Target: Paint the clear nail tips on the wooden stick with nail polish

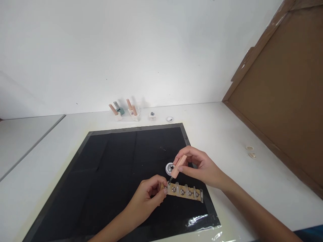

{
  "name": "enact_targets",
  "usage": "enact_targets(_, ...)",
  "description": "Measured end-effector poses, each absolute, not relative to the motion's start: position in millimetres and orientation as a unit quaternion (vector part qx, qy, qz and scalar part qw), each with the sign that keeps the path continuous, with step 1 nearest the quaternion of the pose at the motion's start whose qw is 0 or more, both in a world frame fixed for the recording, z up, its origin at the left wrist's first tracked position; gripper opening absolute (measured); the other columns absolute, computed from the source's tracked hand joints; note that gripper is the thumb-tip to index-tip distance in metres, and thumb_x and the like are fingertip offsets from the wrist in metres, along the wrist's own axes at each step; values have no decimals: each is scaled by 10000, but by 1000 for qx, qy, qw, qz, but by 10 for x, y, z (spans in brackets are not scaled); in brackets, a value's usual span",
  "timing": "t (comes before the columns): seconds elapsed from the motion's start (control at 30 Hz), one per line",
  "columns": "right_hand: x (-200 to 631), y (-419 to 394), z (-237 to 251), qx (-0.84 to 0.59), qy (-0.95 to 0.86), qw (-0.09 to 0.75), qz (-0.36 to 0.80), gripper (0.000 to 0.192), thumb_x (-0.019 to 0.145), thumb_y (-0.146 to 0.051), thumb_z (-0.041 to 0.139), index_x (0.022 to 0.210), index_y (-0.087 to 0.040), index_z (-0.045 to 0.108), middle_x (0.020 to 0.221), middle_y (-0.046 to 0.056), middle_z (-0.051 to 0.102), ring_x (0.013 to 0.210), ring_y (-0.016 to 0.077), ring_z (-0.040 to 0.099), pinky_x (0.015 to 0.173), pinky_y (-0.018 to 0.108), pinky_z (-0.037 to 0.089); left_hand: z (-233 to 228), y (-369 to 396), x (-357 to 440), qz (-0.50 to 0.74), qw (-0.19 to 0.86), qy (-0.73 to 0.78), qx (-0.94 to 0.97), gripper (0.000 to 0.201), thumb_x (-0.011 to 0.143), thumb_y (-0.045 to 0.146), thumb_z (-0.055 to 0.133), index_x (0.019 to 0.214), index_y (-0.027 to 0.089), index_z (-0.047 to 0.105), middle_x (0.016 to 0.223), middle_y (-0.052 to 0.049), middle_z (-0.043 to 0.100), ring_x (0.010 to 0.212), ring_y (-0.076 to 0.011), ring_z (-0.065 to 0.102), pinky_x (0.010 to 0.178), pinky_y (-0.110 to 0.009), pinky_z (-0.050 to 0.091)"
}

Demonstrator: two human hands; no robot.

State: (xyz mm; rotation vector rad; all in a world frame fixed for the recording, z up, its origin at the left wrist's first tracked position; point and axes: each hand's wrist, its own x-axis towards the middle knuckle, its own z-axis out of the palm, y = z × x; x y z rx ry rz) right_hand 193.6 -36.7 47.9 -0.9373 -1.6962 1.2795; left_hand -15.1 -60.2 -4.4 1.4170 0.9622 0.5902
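My right hand (pixel 198 165) is closed on a pink nail polish brush (pixel 179 166) by its cap, with the bristle end pointing down and left. The brush tip reaches the left end of a tan strip (pixel 186 196), beside my left fingers. Along the strip sit several clear, nail-shaped pieces and shiny silver pieces. My left hand (pixel 150 193) pinches the strip's left end between thumb and fingers. Behind the brush cap, partly covered, lies a small round white-rimmed dish (pixel 168 168) with something silver in it.
A black mat (pixel 113 174) covers the white table. Along its back stand pink-capped bottles (pixel 133 111), a teal bottle (pixel 121 110), an uncapped small bottle (pixel 152 116) and a little dish (pixel 170 119). Two small beige pieces (pixel 251 151) lie at right near a brown board (pixel 282 87).
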Motion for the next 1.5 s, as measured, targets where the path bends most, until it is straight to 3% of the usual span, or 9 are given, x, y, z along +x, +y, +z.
enact_targets(0.47, 1877, -391, 403, -386, -646, 418, 509, 133, 786, -265, 647, 881, -249, 555, 703, -6, 651, 657, 162, 577, 583, 299, 449, -39, -606, -150, 254, 611, 427, 617, 127, 801, 311, 499, 770, 190, 519, 598, 58, 399, 540, -82, 392, 504, -197, 373)
enact_targets(1.1, 1827, -381, 333, -419, -576, 453, 536, 192, 754, -293, 673, 740, -209, 501, 603, -50, 487, 536, 102, 440, 501, 233, 363, -58, -598, -162, 253, 594, 421, 637, 137, 812, 310, 501, 777, 181, 530, 608, 53, 423, 549, -82, 401, 515, -199, 357)
enact_targets(1.3, 1788, -435, 336, -410, -613, 427, 523, 180, 764, -271, 663, 737, -209, 496, 656, -26, 563, 564, 113, 454, 512, 238, 390, -55, -597, -150, 258, 590, 420, 640, 142, 809, 307, 511, 754, 177, 528, 602, 55, 431, 537, -77, 395, 511, -198, 352)
enact_targets(1.5, 1786, -402, 350, -446, -587, 463, 492, 208, 769, -301, 659, 711, -209, 481, 604, -36, 563, 525, 112, 467, 483, 234, 370, -67, -610, -158, 256, 587, 417, 645, 132, 812, 297, 507, 768, 176, 536, 587, 61, 412, 536, -79, 394, 510, -199, 346)
